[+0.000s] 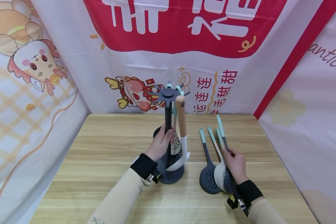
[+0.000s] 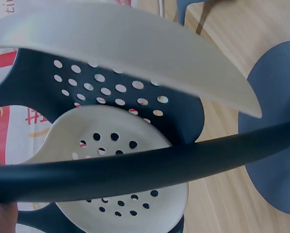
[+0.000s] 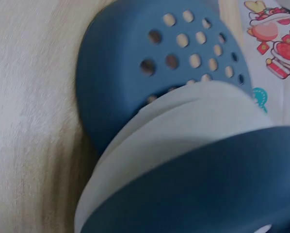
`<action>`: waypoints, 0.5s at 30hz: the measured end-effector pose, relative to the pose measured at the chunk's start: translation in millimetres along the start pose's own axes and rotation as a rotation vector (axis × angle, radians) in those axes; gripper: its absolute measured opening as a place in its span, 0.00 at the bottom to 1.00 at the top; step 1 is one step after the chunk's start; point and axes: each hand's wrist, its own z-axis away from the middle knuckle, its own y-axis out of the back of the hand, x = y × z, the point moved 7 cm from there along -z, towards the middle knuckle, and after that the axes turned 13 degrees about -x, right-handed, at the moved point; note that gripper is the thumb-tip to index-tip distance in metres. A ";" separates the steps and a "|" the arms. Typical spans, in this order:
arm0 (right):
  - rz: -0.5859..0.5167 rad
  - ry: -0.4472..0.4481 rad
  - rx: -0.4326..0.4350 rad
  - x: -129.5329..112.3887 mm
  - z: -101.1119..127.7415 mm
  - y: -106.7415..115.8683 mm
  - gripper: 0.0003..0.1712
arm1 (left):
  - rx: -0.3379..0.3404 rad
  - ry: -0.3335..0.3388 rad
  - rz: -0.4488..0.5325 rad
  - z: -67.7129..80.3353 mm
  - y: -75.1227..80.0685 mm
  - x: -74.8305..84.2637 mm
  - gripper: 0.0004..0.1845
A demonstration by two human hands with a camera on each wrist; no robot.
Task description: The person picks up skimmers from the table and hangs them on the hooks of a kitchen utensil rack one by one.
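My left hand [image 1: 160,144] grips the dark upright pole of a utensil stand [image 1: 171,178], below its spoked top. From the stand hang a wooden-handled utensil with a white head [image 1: 181,119], a pale slotted spoon [image 2: 111,126] and a dark slotted turner [image 2: 130,92]. On the right, my right hand [image 1: 236,164] holds a dark ladle [image 3: 198,189] with a teal handle by its shaft. Beside and partly under it lie a pale ladle-like utensil [image 1: 219,175] and a dark skimmer [image 1: 208,179], both teal-handled. Another teal handle [image 1: 219,137] shows there; its head is hidden.
The wooden table [image 1: 106,174] carries the stand near its middle and the loose utensils to the right. A printed cloth backdrop [image 1: 81,62] rises behind the table's back edge and along both sides.
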 end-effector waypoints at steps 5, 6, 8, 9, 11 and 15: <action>-0.038 0.006 0.004 -8.6 6.2 3.4 0.25 | 0.054 0.029 0.002 0.2 -0.6 -2.6 0.11; -0.045 0.007 0.006 -10.0 7.5 3.9 0.24 | 0.066 0.035 0.005 0.3 -0.8 -3.0 0.10; -0.058 0.014 0.010 -13.1 10.1 4.9 0.24 | 0.091 0.049 0.007 0.8 -1.1 -4.3 0.09; -0.064 0.015 0.010 -14.7 11.3 5.5 0.25 | 0.104 0.058 0.007 1.2 -1.2 -4.7 0.09; -0.082 0.015 0.006 -18.0 14.0 6.8 0.26 | 0.126 0.075 0.010 2.0 -1.6 -5.3 0.09; -0.126 0.003 -0.017 -25.6 20.0 10.3 0.29 | 0.163 0.108 0.020 3.9 -2.1 -5.9 0.10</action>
